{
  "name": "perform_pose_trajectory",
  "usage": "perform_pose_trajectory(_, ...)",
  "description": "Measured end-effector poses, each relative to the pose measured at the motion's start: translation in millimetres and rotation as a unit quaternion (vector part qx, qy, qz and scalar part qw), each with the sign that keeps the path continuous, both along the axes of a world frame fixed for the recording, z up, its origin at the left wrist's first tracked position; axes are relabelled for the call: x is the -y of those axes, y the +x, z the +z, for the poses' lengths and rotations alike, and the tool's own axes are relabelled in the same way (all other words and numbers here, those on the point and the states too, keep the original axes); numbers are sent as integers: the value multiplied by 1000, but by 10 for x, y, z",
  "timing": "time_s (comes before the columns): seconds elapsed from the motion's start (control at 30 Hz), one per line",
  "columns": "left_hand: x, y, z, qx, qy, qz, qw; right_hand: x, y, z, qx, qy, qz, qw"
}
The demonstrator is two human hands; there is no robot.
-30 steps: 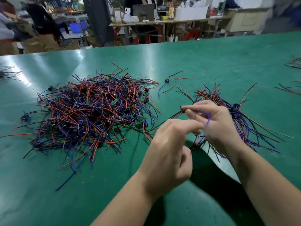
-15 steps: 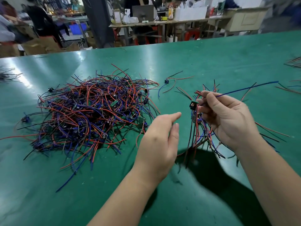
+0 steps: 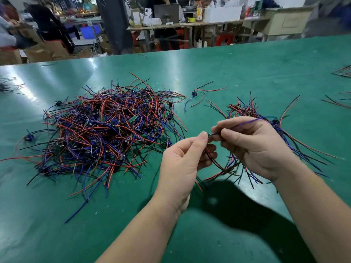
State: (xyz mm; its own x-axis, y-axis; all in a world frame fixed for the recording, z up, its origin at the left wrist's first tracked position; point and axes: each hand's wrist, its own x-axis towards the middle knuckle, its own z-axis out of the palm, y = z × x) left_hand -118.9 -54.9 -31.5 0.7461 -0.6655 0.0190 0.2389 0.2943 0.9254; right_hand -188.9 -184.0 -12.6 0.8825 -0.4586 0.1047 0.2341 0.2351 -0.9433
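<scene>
- The left hand (image 3: 180,164) had come in from where it hovered spread and apart half a second earlier. Its thumb and forefinger now pinched the small greenish part (image 3: 209,134) at the near end of the piece, too small to identify.
- The right hand (image 3: 260,149) pinched the thin blue insulated wire (image 3: 245,123) just beside that part. The wire ran back over its knuckles, where before it had stuck out straight to the right.
- Below both hands the black and red leads (image 3: 218,166) of the same piece drooped above the worktop.
- The piece had passed into a two-handed hold, so straightening the blue wire or drawing it free looked like the next step.
- Behind the right hand, toward the right edge, lay the smaller bundle of red, blue and black wires (image 3: 245,109).
- The big tangled heap of wired parts (image 3: 106,130) sat left of centre on the glossy green worktop (image 3: 247,69).
</scene>
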Motion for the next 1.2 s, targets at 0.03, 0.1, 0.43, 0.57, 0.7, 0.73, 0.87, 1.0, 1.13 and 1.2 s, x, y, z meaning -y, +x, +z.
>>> perform_pose_trajectory(0.03,-4,-6,8,0,-4,-4,1000,11,21,-10,-19,18,-26,999)
perform_pose_trajectory(0.1,-11,-15,15,8,-7,-9,1000,26,49,-16,-63,53,-57,995)
perform_pose_trajectory(0.43,-3,-13,-17,48,13,-4,999,5,27,-15,-136,17,5,991)
perform_pose_trajectory(0.57,-4,16,32,-84,18,-40,996,-27,53,-41,-96,12,-22,995)
perform_pose_trajectory(0.7,-58,70,85,-247,37,-188,950,-35,54,-48,-68,-7,-18,998)
perform_pose_trajectory(0.73,-75,80,98,-269,44,-225,936,-27,49,-50,-64,-10,-17,998)
perform_pose_trajectory(0.87,-88,62,89,-235,108,-265,929,-18,34,-41,-65,-34,-2,997)
perform_pose_trajectory(1.0,-11,-4,59,-133,135,-168,967,-10,52,-81,-60,-56,-33,996)
perform_pose_trajectory(1.13,22,-31,5,-40,102,-79,991,15,67,-134,-69,-122,-43,989)
perform_pose_trajectory(1.2,11,-35,-22,-26,94,-73,993,34,66,-145,-66,-137,-27,988)
